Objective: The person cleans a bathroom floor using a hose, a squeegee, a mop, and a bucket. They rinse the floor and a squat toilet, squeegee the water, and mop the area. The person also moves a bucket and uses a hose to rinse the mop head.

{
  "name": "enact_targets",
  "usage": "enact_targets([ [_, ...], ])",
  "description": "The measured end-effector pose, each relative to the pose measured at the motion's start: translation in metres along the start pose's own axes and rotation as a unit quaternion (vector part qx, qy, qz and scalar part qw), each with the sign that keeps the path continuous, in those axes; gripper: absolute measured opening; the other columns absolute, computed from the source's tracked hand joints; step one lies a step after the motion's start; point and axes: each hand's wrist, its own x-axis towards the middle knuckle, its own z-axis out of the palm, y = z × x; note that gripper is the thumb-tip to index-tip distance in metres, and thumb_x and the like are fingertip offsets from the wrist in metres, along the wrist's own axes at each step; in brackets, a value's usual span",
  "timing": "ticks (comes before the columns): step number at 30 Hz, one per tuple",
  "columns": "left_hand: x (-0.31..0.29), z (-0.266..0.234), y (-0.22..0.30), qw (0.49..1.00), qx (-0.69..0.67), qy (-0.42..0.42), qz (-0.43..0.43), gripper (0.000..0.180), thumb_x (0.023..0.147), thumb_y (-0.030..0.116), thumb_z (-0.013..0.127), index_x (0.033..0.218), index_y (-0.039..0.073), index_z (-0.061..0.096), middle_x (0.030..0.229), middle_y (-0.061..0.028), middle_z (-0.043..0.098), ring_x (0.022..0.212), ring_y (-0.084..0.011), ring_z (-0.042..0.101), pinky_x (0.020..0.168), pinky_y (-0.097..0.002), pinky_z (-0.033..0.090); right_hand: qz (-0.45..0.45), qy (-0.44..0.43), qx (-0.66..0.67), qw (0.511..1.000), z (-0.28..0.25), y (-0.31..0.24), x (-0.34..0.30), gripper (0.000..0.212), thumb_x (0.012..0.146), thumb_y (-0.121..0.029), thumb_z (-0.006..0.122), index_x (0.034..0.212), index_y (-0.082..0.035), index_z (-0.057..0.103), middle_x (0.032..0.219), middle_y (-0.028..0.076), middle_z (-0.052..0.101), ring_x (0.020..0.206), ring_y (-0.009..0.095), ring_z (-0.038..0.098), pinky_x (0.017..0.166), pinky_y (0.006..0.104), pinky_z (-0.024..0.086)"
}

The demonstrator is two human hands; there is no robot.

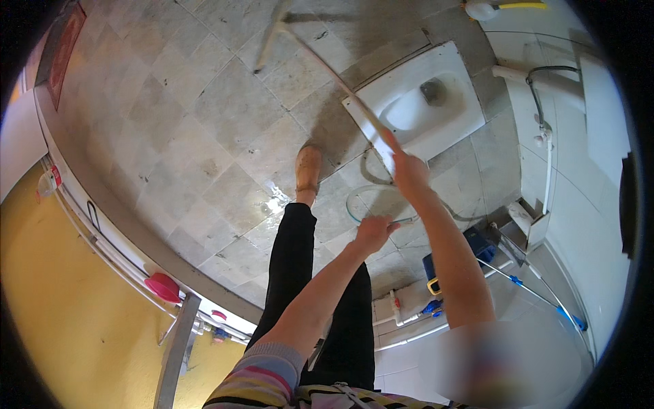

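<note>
My right hand (411, 176) is closed round the long handle (334, 76) of what looks like a floor squeegee. Its thin crosswise head (271, 35) is smeared by motion at the far side of the tiled floor. Nearer to me, my left hand (373, 235) grips a thin, clear greenish hose (351, 198), which loops out in front of the fingers. Beyond my right hand lies a white squat toilet (402, 112) set into the floor, with a dark drain hole. The handle passes over its left corner.
Wet tiles (276, 199) shine beside my shoe (308, 167). A white pipe and valve (547, 140) run along the right wall. Dark blue box-shaped object (480, 244) and blue-ended poles (516, 281) stand at lower right. A red scoop-like item (163, 287) hangs by the left ledge.
</note>
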Motion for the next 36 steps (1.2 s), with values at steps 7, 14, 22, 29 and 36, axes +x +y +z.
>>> enact_targets([
  [7,0.010,-0.004,-0.002,0.996,0.036,0.080,0.003,0.040,0.090,0.044,0.047,0.087,0.006,0.059,0.081,-0.0189,0.063,0.084,-0.0387,0.059,0.071,-0.0495,0.045,0.180,0.005,-0.038,0.983,-0.029,0.144,-0.203,0.062,0.093,-0.019,0.047,0.144,-0.037,0.016,0.072,0.021,0.062,0.065,0.040,0.061,0.057,0.0479,0.048],
  [14,0.014,-0.007,0.003,0.999,0.037,0.034,-0.004,0.040,0.092,0.041,0.046,0.091,0.003,0.058,0.085,-0.0212,0.062,0.085,-0.0410,0.058,0.072,-0.0485,0.045,0.213,0.069,0.040,0.974,-0.042,0.149,-0.261,0.062,0.092,-0.014,0.048,0.144,-0.035,0.021,0.081,0.021,0.064,0.071,0.039,0.063,0.058,0.0462,0.049],
  [22,0.017,-0.004,-0.008,0.996,0.058,0.060,0.043,0.039,0.092,0.040,0.047,0.088,0.003,0.058,0.080,-0.0226,0.063,0.080,-0.0422,0.059,0.069,-0.0501,0.046,0.022,0.031,0.113,0.993,-0.080,0.021,-0.020,0.062,0.091,-0.010,0.044,0.142,-0.039,0.025,0.078,0.013,0.062,0.069,0.032,0.062,0.062,0.0442,0.048],
  [29,0.017,-0.012,-0.008,0.998,0.050,0.043,0.021,0.037,0.093,0.039,0.047,0.092,0.002,0.057,0.084,-0.0232,0.062,0.084,-0.0425,0.058,0.071,-0.0477,0.045,0.084,0.171,0.146,0.971,-0.058,0.097,0.013,0.058,0.091,-0.014,0.046,0.140,-0.039,0.028,0.088,0.017,0.065,0.079,0.036,0.063,0.067,0.0449,0.048],
  [36,0.016,-0.012,0.009,0.996,0.065,0.047,0.036,0.037,0.093,0.038,0.047,0.090,0.002,0.057,0.084,-0.0234,0.062,0.084,-0.0424,0.058,0.070,-0.0490,0.045,0.250,0.128,0.128,0.951,0.002,0.209,-0.198,0.055,0.093,-0.015,0.044,0.143,-0.027,0.025,0.086,0.024,0.062,0.076,0.042,0.061,0.067,0.0481,0.047],
])
